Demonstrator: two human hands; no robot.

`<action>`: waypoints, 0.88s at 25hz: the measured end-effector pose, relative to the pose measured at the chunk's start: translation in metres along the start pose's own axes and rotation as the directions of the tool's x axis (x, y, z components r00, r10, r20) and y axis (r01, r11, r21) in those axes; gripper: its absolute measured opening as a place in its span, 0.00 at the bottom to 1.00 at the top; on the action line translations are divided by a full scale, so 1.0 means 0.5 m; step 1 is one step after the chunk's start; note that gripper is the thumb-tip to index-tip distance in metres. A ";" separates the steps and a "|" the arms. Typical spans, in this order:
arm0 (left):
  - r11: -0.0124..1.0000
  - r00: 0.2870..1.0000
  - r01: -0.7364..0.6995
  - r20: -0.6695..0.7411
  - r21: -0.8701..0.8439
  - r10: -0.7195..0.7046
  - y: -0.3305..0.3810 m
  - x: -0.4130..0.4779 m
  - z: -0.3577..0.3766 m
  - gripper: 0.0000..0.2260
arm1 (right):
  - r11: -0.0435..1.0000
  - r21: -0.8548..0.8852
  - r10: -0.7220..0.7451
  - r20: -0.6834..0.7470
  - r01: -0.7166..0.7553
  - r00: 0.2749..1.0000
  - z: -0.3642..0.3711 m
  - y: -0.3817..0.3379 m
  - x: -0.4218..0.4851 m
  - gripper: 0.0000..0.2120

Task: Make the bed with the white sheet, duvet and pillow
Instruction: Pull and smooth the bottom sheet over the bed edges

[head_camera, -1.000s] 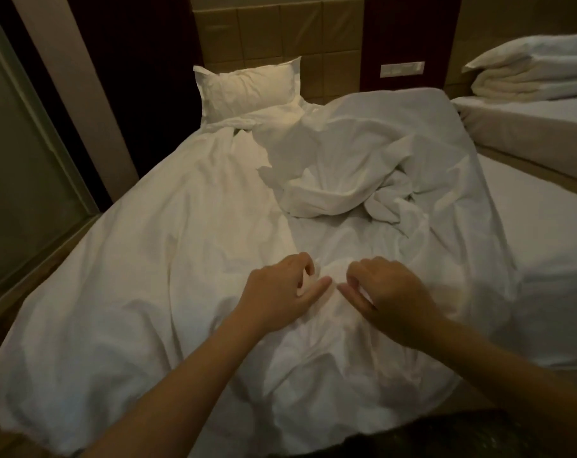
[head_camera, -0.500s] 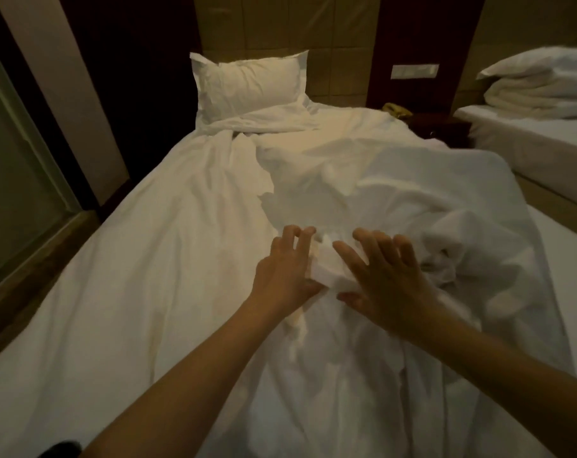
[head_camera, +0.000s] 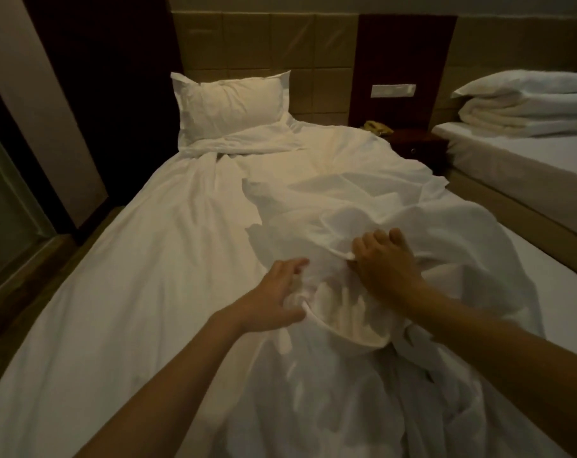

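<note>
Head: left hand (head_camera: pixel 274 294) around duvet (head_camera: pixel 412 209) hem

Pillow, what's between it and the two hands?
In the head view, the crumpled duvet lies between the pillow and the left hand and right hand, which both grip it.

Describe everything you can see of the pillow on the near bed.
The pillow is white, plump and lightly creased, in a cloth case with a flat flange round its edge. It stands tilted back against the tan padded headboard at the bed's head, toward the left side. Bunched white bedding lies against its lower edge.
</note>
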State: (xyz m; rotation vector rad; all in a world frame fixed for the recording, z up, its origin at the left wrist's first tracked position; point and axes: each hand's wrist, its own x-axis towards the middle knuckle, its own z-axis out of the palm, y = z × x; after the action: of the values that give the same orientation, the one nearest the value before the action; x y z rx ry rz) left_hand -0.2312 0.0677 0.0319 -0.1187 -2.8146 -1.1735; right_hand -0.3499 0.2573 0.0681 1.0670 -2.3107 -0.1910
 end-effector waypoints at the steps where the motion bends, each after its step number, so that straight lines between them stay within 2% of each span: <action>1: 0.996 0.991 0.035 -0.126 -0.088 -0.046 0.007 0.006 0.001 0.39 | 1.000 0.011 -0.025 -0.046 0.025 0.999 0.010 0.004 -0.004 0.06; 2: 0.990 0.959 0.073 -0.264 -0.120 -0.103 0.016 0.017 0.010 0.40 | 0.998 0.036 -0.053 -0.098 0.056 0.994 0.014 0.007 -0.004 0.02; 3: 0.989 0.919 0.131 -0.365 -0.067 -0.147 0.028 0.030 0.021 0.44 | 0.996 0.051 -0.071 -0.139 0.079 0.988 0.019 0.009 -0.004 0.05; 5: 0.953 0.881 0.282 -0.423 0.113 -0.211 0.035 0.072 0.050 0.47 | 0.993 0.064 -0.084 -0.164 0.096 0.983 0.017 0.021 -0.011 0.10; 6: 0.946 0.879 0.296 -0.425 0.131 -0.216 0.034 0.098 0.059 0.44 | 0.993 0.073 -0.082 -0.185 0.097 0.979 0.018 0.032 -0.016 0.11; 7: 0.957 0.877 0.273 -0.434 0.097 -0.206 0.032 0.127 0.065 0.36 | 0.993 0.079 -0.067 -0.191 0.083 0.979 0.020 0.046 -0.022 0.11; 9: 0.978 0.847 0.205 -0.493 -0.040 -0.197 0.046 0.178 0.073 0.15 | 0.991 0.123 -0.022 -0.202 0.048 0.979 0.026 0.082 -0.033 0.12; 10: 0.982 0.838 0.169 -0.513 -0.079 -0.186 0.063 0.198 0.076 0.09 | 0.989 0.149 0.012 -0.217 0.020 0.976 0.028 0.100 -0.039 0.12; 14: 0.999 0.861 -0.046 -0.507 -0.005 0.037 0.151 0.267 0.109 0.09 | 0.979 0.183 0.138 -0.271 -0.090 0.953 0.021 0.176 -0.078 0.11; 18: 0.970 0.820 -0.237 -0.525 0.049 0.227 0.230 0.341 0.179 0.18 | 0.940 0.290 0.267 -0.305 -0.177 0.914 0.027 0.274 -0.155 0.14; 20: 0.953 0.820 -0.290 -0.489 0.092 0.297 0.288 0.383 0.229 0.13 | 0.922 0.310 0.330 -0.327 -0.230 0.885 0.041 0.335 -0.208 0.18; 22: 0.943 0.835 -0.303 -0.439 0.137 0.332 0.345 0.428 0.281 0.06 | 0.908 0.313 0.382 -0.345 -0.279 0.857 0.053 0.395 -0.263 0.26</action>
State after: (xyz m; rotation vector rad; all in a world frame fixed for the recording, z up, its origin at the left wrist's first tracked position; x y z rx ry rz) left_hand -0.4327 0.2967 0.0791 -0.2590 -2.3005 -0.8949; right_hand -0.4263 0.4835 0.0582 0.7128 -2.1269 0.4358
